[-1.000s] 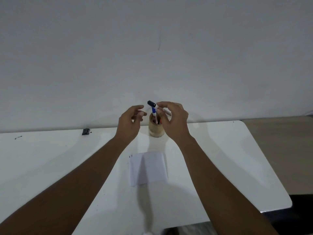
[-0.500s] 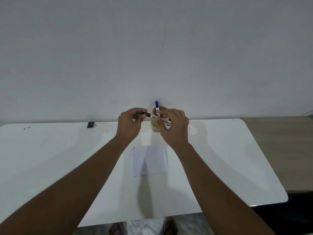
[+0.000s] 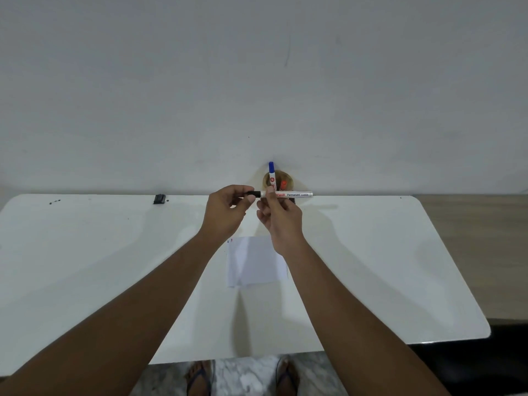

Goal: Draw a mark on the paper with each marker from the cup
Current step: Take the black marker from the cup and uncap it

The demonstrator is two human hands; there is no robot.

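Note:
I hold a white permanent marker with a black cap level in front of the wooden cup. My right hand grips the marker's barrel. My left hand pinches the black cap at its left end; the cap still sits on the marker. In the cup stand a blue-capped marker and a red-capped one. The white paper lies on the table below my hands, with small blue and red marks at its top left corner.
The white table runs against a plain wall. A small black object and a few dark specks lie near the far left edge. Wooden flooring shows to the right, and my sandalled feet appear under the near edge.
The black-capped marker came out of the cup and now lies level between both hands. My left hand closed on its cap. The view tilted down.

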